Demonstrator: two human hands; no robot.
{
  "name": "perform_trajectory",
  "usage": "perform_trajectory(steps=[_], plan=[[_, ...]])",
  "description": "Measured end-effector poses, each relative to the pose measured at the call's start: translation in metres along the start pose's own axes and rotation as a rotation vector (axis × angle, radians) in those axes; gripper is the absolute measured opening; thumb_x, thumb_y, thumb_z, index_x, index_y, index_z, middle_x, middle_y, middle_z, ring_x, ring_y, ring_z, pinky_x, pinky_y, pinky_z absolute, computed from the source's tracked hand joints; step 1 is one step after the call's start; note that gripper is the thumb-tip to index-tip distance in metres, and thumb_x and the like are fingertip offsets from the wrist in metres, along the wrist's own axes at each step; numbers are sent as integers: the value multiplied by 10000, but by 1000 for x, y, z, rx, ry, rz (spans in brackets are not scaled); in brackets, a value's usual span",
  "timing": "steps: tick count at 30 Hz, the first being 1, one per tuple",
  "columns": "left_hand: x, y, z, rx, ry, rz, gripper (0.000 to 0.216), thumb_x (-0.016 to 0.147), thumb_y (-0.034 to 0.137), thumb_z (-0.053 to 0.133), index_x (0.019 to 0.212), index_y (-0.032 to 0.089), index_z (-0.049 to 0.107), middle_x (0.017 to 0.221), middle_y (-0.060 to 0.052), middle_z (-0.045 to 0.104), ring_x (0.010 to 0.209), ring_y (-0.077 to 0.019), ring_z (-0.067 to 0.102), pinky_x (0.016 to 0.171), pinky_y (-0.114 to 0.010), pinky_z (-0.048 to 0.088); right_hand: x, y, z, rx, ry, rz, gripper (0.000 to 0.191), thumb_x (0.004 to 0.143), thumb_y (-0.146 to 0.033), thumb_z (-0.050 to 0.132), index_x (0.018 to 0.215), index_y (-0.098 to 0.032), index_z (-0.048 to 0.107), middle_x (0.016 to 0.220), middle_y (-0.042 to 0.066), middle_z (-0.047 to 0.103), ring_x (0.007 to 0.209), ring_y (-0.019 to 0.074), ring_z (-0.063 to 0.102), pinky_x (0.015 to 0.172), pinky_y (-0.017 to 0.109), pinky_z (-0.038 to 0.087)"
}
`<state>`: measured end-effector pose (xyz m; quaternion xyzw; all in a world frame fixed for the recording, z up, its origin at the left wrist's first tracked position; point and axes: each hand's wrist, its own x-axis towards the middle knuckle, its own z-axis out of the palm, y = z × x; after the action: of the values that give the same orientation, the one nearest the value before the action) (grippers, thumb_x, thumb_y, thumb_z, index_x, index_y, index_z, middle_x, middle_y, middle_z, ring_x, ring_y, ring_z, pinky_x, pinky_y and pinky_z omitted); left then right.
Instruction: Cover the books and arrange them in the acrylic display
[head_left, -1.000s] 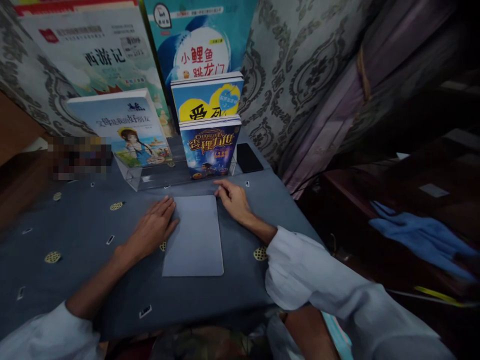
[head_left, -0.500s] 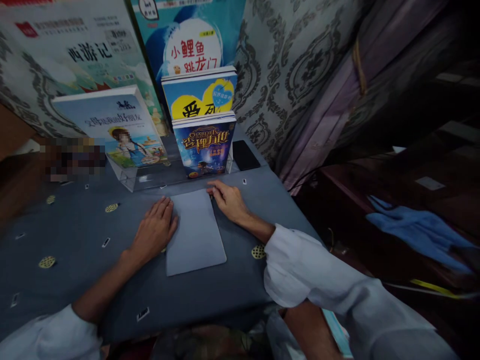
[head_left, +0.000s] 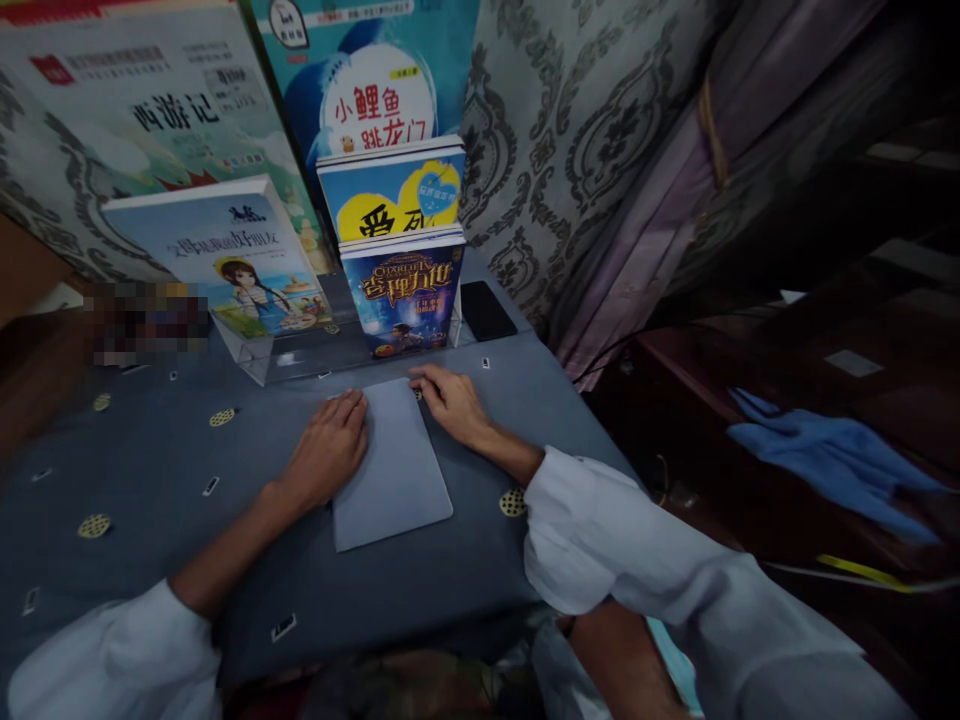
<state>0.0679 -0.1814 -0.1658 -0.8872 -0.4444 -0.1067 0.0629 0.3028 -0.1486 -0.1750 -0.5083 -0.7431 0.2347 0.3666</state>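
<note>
A thin, plain grey-blue booklet (head_left: 397, 470) with rounded corners lies closed on the dark tablecloth, its near edge slightly slanted. My left hand (head_left: 334, 440) rests flat over its upper left edge, fingers together and stretched out. At the top right corner is my right hand (head_left: 454, 402), with the index finger reaching over the far edge and the other fingers loosely bent. No grip on the booklet shows in either hand. Just beyond stands a clear acrylic stand (head_left: 300, 358) holding a dark blue book (head_left: 405, 295) and a light blue book (head_left: 255, 265).
Taller books, one green-white (head_left: 172, 120) and one teal (head_left: 450, 60), stand behind. A black phone (head_left: 487, 312) lies right of the stand. Patterned wallpaper (head_left: 555, 150) and a pinkish curtain (head_left: 660, 240) border the table (head_left: 150, 450). A blue cloth (head_left: 832, 455) lies at right.
My left hand has slid to the right, further onto the booklet's upper left part. My right hand stays at the top right corner, and the booklet has barely moved.
</note>
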Motion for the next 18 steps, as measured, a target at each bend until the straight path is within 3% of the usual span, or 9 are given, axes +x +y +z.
perform_trajectory(steps=[5,12,18], plan=[[18,9,2,-46,-49,37,449,970,179,366,1360,55,552,1443,-203,573,1353,-306,537,1139,-506,426,0,0,0,-2,-4,13,338,961,-129,432,1215,-187,648,1044,72,794,1001,223,730,902,370,547],[39,15,11,-154,-101,88,547,921,106,387,1462,110,466,1541,-151,491,1464,-256,415,1201,-510,331,0,0,-1,7,0,14,327,959,-125,443,1209,-178,647,1050,78,794,992,212,738,891,348,550],[43,11,15,-201,-105,122,511,965,161,394,1469,127,474,1548,-128,488,1486,-233,384,1207,-487,326,1,3,1,6,41,4,319,955,-132,463,1201,-201,655,1016,63,798,931,213,741,885,358,553]])
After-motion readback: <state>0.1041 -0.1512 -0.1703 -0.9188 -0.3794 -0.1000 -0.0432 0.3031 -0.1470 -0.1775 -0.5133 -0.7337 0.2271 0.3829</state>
